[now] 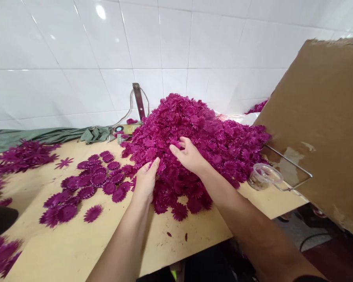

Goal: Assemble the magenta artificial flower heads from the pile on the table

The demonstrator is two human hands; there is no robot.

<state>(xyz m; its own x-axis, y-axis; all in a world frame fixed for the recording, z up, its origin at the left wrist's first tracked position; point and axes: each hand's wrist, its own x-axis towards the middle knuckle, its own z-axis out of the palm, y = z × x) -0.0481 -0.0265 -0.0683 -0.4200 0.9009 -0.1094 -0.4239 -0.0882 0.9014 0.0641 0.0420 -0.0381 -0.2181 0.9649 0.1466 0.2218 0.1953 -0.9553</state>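
Observation:
A large heap of magenta artificial flower heads (pixel 223 145), with thin fringed petals, covers the middle of the table. My left hand (pixel 145 180) is at the heap's front left, thumb and fingers pinched on a magenta flower head (pixel 150 165) that is mostly hidden. Just right of it and slightly higher, my right hand (pixel 190 156) reaches over the heap. Its thumb and curved forefinger are around another magenta flower head (pixel 181 145), partly covered by the fingers. Left of my hands, flatter stacked flower heads (pixel 98 177) lie in a loose group.
Loose star-shaped petal pieces (pixel 26 156) are piled at far left on the wooden tabletop (pixel 61 250). Green cloth (pixel 47 137) runs along the tiled wall. An upright metal bar (pixel 139 102) stands behind the heap. A clear plastic tub (pixel 264 176) and a large cardboard sheet (pixel 317 129) are at right.

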